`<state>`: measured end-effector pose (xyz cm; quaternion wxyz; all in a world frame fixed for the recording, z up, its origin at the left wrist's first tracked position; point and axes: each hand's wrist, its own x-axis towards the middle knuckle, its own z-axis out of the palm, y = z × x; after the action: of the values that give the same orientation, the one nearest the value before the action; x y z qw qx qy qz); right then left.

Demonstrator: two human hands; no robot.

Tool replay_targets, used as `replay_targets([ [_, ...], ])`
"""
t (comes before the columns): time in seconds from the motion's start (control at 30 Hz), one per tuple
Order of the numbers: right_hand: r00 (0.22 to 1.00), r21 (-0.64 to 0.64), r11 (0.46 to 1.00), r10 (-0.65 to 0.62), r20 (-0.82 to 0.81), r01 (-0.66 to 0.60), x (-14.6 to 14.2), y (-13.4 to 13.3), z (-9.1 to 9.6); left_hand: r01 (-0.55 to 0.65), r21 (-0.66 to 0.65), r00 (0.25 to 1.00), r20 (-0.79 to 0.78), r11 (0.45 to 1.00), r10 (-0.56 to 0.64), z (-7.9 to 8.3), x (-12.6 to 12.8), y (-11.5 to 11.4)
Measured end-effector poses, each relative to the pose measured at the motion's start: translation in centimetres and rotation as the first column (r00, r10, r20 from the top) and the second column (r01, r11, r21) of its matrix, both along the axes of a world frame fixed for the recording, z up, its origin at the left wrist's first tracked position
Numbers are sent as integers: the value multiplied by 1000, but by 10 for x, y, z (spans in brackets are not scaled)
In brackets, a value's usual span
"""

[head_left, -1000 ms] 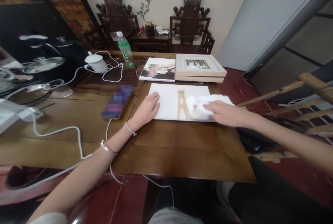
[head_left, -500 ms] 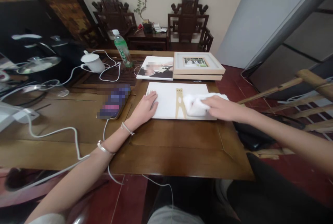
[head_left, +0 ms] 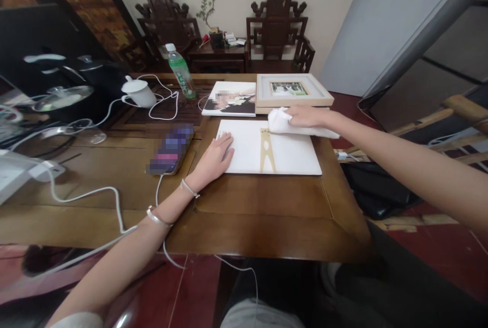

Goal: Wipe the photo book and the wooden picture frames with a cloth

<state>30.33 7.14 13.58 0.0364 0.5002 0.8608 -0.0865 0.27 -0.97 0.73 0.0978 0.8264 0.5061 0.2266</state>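
A flat white board (head_left: 293,155) with a tan, long-legged shape on it lies on the wooden table in front of me. My left hand (head_left: 215,156) rests on its left edge, fingers stretched out and lying flat. In my right hand (head_left: 308,116) is a crumpled white cloth (head_left: 280,120), pressed at the board's far right edge. The cloth hides that corner, and part of it trails to the right under my wrist. Just beyond the board sit a picture print (head_left: 232,104) and a pale wooden photo frame (head_left: 324,99).
To the left lie a phone (head_left: 171,152) on a white cable and a white lidded cup (head_left: 139,93). A green-labelled bottle (head_left: 182,73) stands farther back. Dark pots (head_left: 72,96) and more cables fill the far left. A wooden chair (head_left: 457,114) is beyond the table's right edge.
My right hand has moved the cloth away from me, from the board's right middle to its far edge. My left hand stays on the board's left edge.
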Motion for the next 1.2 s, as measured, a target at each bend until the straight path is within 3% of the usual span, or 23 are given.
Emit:
replay_targets([
  [0.1,998,-106,994,-22,51,27,4,-34,-2,-2,-4,1000,-7,1000,2,0,1,0],
  [0.2,999,-116,993,35,40,-30,11,-82,-7,-8,-4,1000,-11,1000,8,0,2,0],
  [0.33,999,-160,987,17,50,-8,17,-149,-11,-13,4,1000,-8,1000,14,0,3,0],
  [0.47,1000,-201,979,28,-6,-29,19,-182,-10,-11,3,1000,0,1000,11,-1,1,1],
  [0.6,999,-214,976,-32,-13,28,18,-161,-8,-15,4,1000,-4,1000,15,-2,0,1],
  [0.8,991,-123,990,-82,-104,69,6,-84,-11,-21,4,1000,-1,1000,21,-3,0,2],
  [0.97,974,-56,985,-171,-150,165,-26,-31,-8,-11,-7,1000,-2,1000,11,-1,0,1],
  [1.1,982,-44,991,-129,-135,124,-57,-17,-11,-12,0,1000,10,1000,12,-2,0,1],
  [1.2,991,-50,996,-73,-109,68,-72,-30,-19,-13,4,1000,24,1000,13,-3,0,1],
])
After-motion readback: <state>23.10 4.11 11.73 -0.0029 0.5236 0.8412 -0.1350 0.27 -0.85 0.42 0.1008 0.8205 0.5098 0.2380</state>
